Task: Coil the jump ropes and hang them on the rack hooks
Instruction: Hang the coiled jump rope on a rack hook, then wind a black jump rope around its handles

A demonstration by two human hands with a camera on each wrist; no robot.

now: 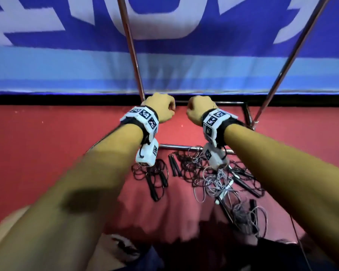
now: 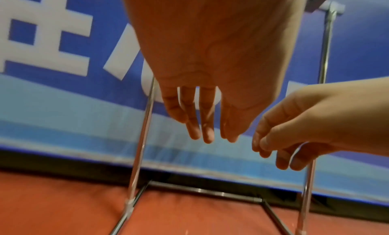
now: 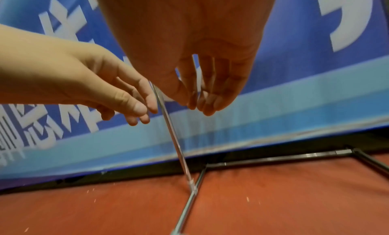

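- The jump ropes (image 1: 204, 173) lie in a heap on the red floor (image 1: 47, 153), just in front of the near base bar of the rack (image 1: 132, 49); none is in either hand;
- At the left of the heap sits a loose bundle of thin black cord (image 1: 151, 173), its two black handles pointing towards the person; just beside it a pair of black handles (image 1: 174, 165) lies side by side;
- To the right the cords are thoroughly tangled (black loops and pale grey loops laid over one another), with more black handles and one with white on it poking out; a further grey-black clump (image 1: 247, 218) lies nearer the person;
- The rack is thin shiny metal tube: two uprights rising from a rectangular base frame on the floor, standing before a blue banner (image 1: 184, 65) with large white lettering;
- The left hand (image 1: 160, 108) is held out above the ropes, between the uprights; from its wrist camera the fingers (image 2: 207, 122) hang down loosely, slightly spread, holding nothing;
- The right hand (image 1: 199, 109) is just beside it, apart from it; its fingers (image 3: 208, 97) droop gently curved with the tips close together, and nothing can be seen between them;
- Both wrists wear white marker-covered bands (image 1: 143, 118).
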